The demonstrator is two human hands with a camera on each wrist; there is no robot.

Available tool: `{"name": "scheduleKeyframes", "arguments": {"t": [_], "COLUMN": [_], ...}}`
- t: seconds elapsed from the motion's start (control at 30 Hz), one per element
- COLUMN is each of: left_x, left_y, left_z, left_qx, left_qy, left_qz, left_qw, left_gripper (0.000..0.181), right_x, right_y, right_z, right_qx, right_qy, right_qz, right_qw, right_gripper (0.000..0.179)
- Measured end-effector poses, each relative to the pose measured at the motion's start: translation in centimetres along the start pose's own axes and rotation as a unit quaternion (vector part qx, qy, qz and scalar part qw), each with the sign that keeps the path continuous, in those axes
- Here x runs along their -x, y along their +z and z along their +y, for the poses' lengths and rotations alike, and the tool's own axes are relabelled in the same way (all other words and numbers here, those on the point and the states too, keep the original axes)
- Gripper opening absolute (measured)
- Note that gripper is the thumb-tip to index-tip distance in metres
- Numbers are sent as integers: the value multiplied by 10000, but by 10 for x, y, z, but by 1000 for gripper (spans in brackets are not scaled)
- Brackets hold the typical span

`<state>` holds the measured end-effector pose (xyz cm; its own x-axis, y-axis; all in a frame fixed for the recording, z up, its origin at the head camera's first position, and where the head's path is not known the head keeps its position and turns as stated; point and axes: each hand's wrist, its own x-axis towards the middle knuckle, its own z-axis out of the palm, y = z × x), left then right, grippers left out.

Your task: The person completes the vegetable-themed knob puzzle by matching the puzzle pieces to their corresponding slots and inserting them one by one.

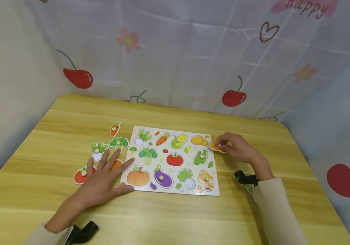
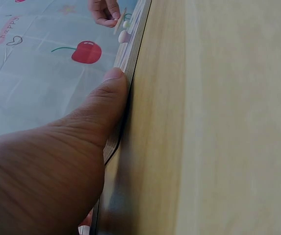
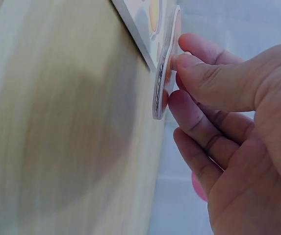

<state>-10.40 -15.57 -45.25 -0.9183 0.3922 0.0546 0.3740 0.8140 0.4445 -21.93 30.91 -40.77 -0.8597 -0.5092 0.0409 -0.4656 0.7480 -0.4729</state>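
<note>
A white vegetable puzzle board lies on the table, showing pictures such as a pumpkin and a broccoli. My left hand is spread at its left edge, its thumb along the near corner. Beyond the board's upper right corner, my right hand pinches a yellow-orange potato puzzle piece by its knob. In the right wrist view this piece is tilted, overlapping the board's edge. Corn, eggplant, asparagus and mushroom pieces with knobs sit in the board.
Left of the board lie loose carrot, broccoli, white radish and tomato pieces. An orange piece shows between my left fingers. A green piece is partly under my right wrist. A printed curtain hangs behind the table.
</note>
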Motion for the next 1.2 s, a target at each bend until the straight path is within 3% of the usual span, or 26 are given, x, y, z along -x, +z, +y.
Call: {"name": "scheduleKeyframes", "arguments": {"t": [0.77,1.0,1.2], "left_x": [0,0,1], "left_y": [2,2,2], "left_z": [0,2,2], "left_qx": [14,-17,-40], "left_qy": [-59,-41,-45], "left_qz": [-15,-15,12], "left_qw": [10000,10000,10000], "left_gripper": [80,80,80], "right_x": [-41,-46,-52], "right_y": [13,19,23], "right_z": [-17,-22,-25], "right_qx": [-15,29,215], "right_qy": [249,403,299], "right_qz": [-297,-347,-306], "right_qw": [9992,9986,9989], "right_gripper": [9,9,9]}}
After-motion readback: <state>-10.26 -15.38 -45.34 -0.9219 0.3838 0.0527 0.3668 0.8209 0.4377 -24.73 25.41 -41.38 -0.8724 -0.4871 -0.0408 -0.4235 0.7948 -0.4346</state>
